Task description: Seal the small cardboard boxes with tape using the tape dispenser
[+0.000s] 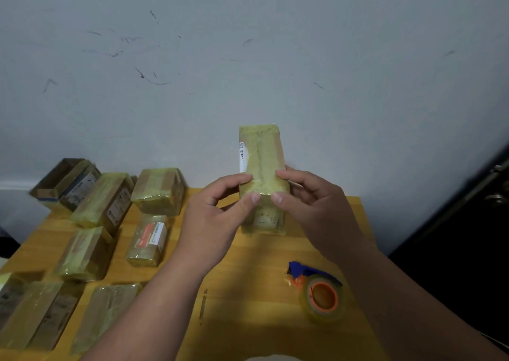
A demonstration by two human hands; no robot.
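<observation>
A small cardboard box [261, 157] wrapped in yellowish tape is held up above the wooden table [248, 278], its long side pointing away from me. My left hand [217, 217] grips its near left edge and my right hand [311, 203] grips its near right edge. Both thumbs press on the near top corner. The tape dispenser [319, 292], blue with an orange core and a clear tape roll, lies on the table below my right forearm, untouched.
Several taped boxes [158, 191] lie in rows on the table's left half. An open cardboard box [59, 180] sits at the far left corner. A scuffed white wall stands behind. A dark door [468, 223] is to the right.
</observation>
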